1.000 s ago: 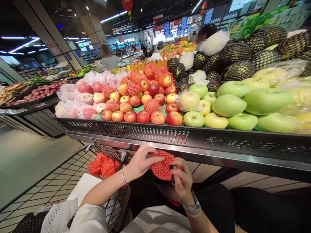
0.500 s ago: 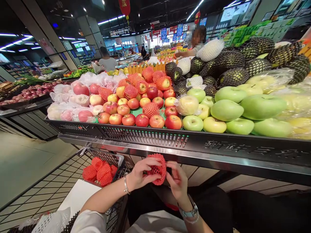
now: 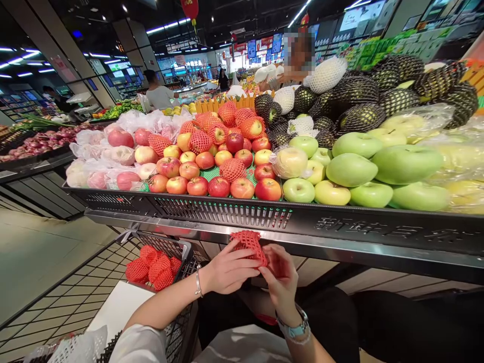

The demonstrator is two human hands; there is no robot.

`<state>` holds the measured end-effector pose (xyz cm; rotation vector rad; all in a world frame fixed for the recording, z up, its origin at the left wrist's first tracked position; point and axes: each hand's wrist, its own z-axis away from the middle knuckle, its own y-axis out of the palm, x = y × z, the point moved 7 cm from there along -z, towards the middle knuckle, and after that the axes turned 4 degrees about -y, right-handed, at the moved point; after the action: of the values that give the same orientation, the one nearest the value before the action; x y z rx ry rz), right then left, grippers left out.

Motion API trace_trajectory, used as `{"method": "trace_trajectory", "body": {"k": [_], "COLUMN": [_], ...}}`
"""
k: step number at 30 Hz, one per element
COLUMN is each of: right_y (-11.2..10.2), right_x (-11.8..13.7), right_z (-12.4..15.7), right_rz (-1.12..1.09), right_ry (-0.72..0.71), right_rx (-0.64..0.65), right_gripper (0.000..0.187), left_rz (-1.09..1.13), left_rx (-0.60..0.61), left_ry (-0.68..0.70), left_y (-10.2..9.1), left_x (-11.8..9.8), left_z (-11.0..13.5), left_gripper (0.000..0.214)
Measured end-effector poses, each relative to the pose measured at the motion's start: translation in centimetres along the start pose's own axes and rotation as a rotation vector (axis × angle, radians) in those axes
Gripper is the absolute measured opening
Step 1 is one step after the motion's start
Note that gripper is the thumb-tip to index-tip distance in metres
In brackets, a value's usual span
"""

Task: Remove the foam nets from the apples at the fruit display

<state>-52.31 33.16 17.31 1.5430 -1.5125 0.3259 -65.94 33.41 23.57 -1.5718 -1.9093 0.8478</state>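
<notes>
A red foam fruit net (image 3: 247, 243) is between my two hands, just in front of the display's metal edge. My left hand (image 3: 234, 267) has its fingers laid across the net from the left, gripping it. On the other side my right hand (image 3: 279, 275) pinches the net's right end between thumb and fingers. The net looks flattened, and I cannot see any fruit inside it. Beyond my hands, red apples (image 3: 218, 187) fill the front of the black display tray (image 3: 227, 210), a few of them wrapped in the same red netting.
At my left stands a shopping cart (image 3: 64, 282) holding several red-netted fruits (image 3: 161, 267) and a white board (image 3: 117, 307). Green apples (image 3: 298, 190) and dark-netted melons (image 3: 361, 117) lie to the right. Bagged apples (image 3: 121, 138) sit at the left. A person (image 3: 298, 55) stands behind the display.
The net has gone from a rounded, open shape to a flatter one, tilted. My left hand has turned over it, its fingers now reaching across toward my right hand.
</notes>
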Motion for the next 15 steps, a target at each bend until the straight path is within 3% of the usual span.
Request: {"method": "trace_trajectory", "body": {"k": [2, 4, 8, 12, 15], "right_y": [-0.3, -0.6, 0.8, 3.5, 4.4], "right_x": [0.9, 1.9, 4.0, 5.6, 6.3], "right_z": [-0.3, -0.2, 0.3, 0.7, 0.8], "right_rz": [0.097, 0.186, 0.285, 0.277, 0.337], "right_ry": [-0.093, -0.214, -0.489, -0.635, -0.686], "right_rx": [-0.007, 0.001, 0.178, 0.399, 0.384], "right_gripper": [0.018, 0.022, 0.037, 0.034, 0.029], "left_rz": [0.003, 0.011, -0.032, -0.035, -0.023], "left_rx": [-0.098, -0.159, -0.047, 0.094, 0.022], "left_ry": [0.049, 0.041, -0.139, -0.2, -0.191], "left_y": [-0.4, -0.5, 0.4, 0.8, -0.3], "left_x": [0.0, 0.3, 1.7, 1.8, 1.4], "left_z": [0.5, 0.7, 0.1, -0.2, 0.3], "left_gripper": [0.029, 0.029, 0.036, 0.04, 0.037]}}
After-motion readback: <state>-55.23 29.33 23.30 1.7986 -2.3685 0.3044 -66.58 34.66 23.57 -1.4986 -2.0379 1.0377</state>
